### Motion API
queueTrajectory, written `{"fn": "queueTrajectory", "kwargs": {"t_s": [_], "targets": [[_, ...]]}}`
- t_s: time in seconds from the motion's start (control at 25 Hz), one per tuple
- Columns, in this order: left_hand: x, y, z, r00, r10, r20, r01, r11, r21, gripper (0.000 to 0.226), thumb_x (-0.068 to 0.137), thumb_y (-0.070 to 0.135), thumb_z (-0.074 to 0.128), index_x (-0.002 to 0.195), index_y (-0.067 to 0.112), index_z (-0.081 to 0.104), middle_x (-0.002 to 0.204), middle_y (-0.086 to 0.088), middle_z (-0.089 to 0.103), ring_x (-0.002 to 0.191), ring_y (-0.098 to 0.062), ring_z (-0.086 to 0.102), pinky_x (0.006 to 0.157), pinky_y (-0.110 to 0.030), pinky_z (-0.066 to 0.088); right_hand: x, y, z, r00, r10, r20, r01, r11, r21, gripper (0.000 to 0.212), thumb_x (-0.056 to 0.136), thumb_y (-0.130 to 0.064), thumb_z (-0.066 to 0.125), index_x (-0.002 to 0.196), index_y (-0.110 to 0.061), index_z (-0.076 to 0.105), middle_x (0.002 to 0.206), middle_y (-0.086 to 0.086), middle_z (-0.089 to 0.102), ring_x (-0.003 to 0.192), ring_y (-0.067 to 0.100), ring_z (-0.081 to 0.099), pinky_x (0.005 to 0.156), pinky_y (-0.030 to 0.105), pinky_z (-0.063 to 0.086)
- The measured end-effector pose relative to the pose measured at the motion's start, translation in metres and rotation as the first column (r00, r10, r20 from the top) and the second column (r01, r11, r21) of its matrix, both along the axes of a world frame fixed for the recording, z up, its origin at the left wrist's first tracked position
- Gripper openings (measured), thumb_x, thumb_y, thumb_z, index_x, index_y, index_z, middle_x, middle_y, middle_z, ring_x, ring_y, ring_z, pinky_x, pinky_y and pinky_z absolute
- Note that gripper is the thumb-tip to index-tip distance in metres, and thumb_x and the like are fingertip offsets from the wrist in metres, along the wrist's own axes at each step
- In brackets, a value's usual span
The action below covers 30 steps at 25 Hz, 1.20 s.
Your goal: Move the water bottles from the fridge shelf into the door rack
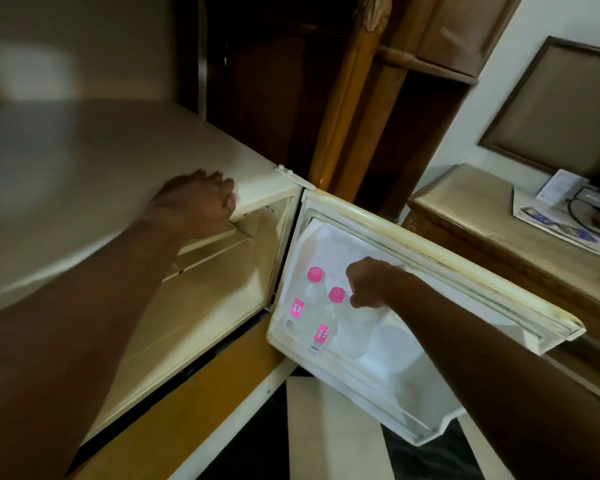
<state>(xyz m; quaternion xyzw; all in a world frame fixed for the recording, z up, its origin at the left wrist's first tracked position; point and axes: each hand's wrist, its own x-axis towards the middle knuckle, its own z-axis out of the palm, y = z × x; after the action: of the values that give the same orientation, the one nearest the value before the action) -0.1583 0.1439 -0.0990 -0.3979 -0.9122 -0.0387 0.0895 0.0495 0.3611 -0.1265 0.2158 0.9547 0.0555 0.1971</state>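
Right grip (369, 284) tops third bottle (355, 336) in door rack (413, 424).

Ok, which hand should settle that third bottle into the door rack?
Right hand: it is closed over the third bottle inside the door rack. The left hand rests on the fridge top edge.

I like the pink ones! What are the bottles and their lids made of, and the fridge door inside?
The bottles look like clear, thin plastic: you can see through them. Their pink caps look like solid, matte plastic. The door rack seems to be smooth white moulded plastic, slightly glossy. The right hand hides a third bottle's top.
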Motion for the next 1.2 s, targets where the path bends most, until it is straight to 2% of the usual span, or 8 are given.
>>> {"fn": "queueTrajectory", "kwargs": {"t_s": [0.2, 0.32, 0.4, 0.52, 0.64, 0.8, 1.04, 1.2], "targets": [[-0.001, -0.001, -0.002, 1.0, -0.005, -0.005, 0.005, 1.0, 0.011, 0.052, 0.096, 0.036, 0.024, 0.141, 0.014, 0.039, 0.148, -0.011, 0.042, 0.134, -0.031, 0.038, 0.106, -0.047, 0.035, -0.004, 0.002, -0.032, 0.997, -0.058, 0.057, 0.056, 0.998, 0.038, 0.034, 0.08, -0.007, 0.07, 0.111, 0.001, 0.059, 0.099, 0.014, 0.064, 0.086, 0.027, 0.065, 0.075, 0.03, 0.053], [0.0, 0.0, -0.001, 1.0, -0.01, -0.009, 0.01, 1.0, 0.005, 0.053, 0.096, 0.036, 0.023, 0.143, 0.015, 0.036, 0.15, -0.011, 0.039, 0.136, -0.031, 0.036, 0.108, -0.047, 0.033, -0.004, 0.003, -0.044, 0.996, -0.083, 0.021, 0.083, 0.997, 0.002, 0.04, 0.085, -0.011, 0.061, 0.125, -0.008, 0.057, 0.108, 0.014, 0.064, 0.081, 0.026, 0.063, 0.069, 0.03, 0.052], [0.0, -0.001, -0.001, 1.0, -0.01, -0.018, 0.01, 1.0, 0.001, 0.053, 0.096, 0.036, 0.023, 0.142, 0.013, 0.037, 0.148, -0.013, 0.041, 0.134, -0.032, 0.038, 0.107, -0.048, 0.035, -0.005, 0.003, -0.048, 0.995, -0.096, -0.001, 0.096, 0.995, 0.016, 0.04, 0.089, -0.011, 0.056, 0.129, -0.012, 0.055, 0.115, 0.013, 0.062, 0.087, 0.028, 0.065, 0.071, 0.032, 0.053], [0.0, -0.003, -0.002, 1.0, -0.017, -0.021, 0.017, 1.0, -0.005, 0.054, 0.096, 0.036, 0.023, 0.142, 0.012, 0.038, 0.147, -0.014, 0.042, 0.133, -0.033, 0.038, 0.106, -0.049, 0.036, -0.009, 0.002, -0.047, 0.988, -0.152, 0.036, 0.154, 0.987, -0.044, 0.043, 0.087, -0.008, 0.065, 0.129, -0.003, 0.053, 0.119, 0.017, 0.061, 0.096, 0.031, 0.067, 0.08, 0.034, 0.057], [-0.001, -0.002, -0.002, 1.0, -0.013, -0.013, 0.013, 1.0, -0.001, 0.054, 0.096, 0.037, 0.023, 0.142, 0.013, 0.037, 0.149, -0.013, 0.04, 0.135, -0.033, 0.036, 0.107, -0.048, 0.034, -0.011, 0.001, -0.042, 0.971, -0.198, 0.138, 0.223, 0.954, -0.2, 0.065, 0.075, -0.007, 0.08, 0.131, -0.002, 0.048, 0.114, 0.016, 0.06, 0.088, 0.031, 0.068, 0.08, 0.037, 0.059], [-0.002, -0.002, -0.004, 1.0, -0.008, -0.009, 0.008, 1.0, 0.001, 0.055, 0.096, 0.038, 0.021, 0.143, 0.014, 0.036, 0.15, -0.012, 0.039, 0.138, -0.032, 0.033, 0.109, -0.048, 0.031, -0.011, 0.009, -0.046, 0.992, -0.043, 0.115, 0.039, 0.998, 0.04, 0.061, 0.078, -0.022, 0.078, 0.132, -0.011, 0.053, 0.12, 0.014, 0.064, 0.106, 0.031, 0.064, 0.092, 0.04, 0.054], [-0.005, -0.002, -0.004, 1.0, -0.012, 0.01, 0.012, 1.0, 0.005, 0.056, 0.097, 0.04, 0.019, 0.146, 0.016, 0.031, 0.156, -0.009, 0.031, 0.142, -0.032, 0.027, 0.113, -0.049, 0.027, -0.004, 0.014, -0.064, 0.995, 0.068, -0.067, -0.045, 0.952, 0.304, 0.027, 0.089, -0.019, 0.064, 0.115, -0.012, 0.064, 0.098, 0.012, 0.071, 0.09, 0.03, 0.07, 0.079, 0.042, 0.06], [-0.004, -0.001, -0.006, 1.0, -0.014, 0.008, 0.014, 1.0, 0.01, 0.055, 0.097, 0.039, 0.02, 0.145, 0.016, 0.033, 0.154, -0.01, 0.034, 0.141, -0.032, 0.029, 0.111, -0.049, 0.028, -0.014, 0.016, -0.056, 0.992, -0.043, 0.123, 0.026, 0.991, 0.131, 0.053, 0.076, -0.03, 0.08, 0.122, -0.012, 0.06, 0.109, 0.01, 0.068, 0.101, 0.03, 0.066, 0.088, 0.045, 0.055]]}}
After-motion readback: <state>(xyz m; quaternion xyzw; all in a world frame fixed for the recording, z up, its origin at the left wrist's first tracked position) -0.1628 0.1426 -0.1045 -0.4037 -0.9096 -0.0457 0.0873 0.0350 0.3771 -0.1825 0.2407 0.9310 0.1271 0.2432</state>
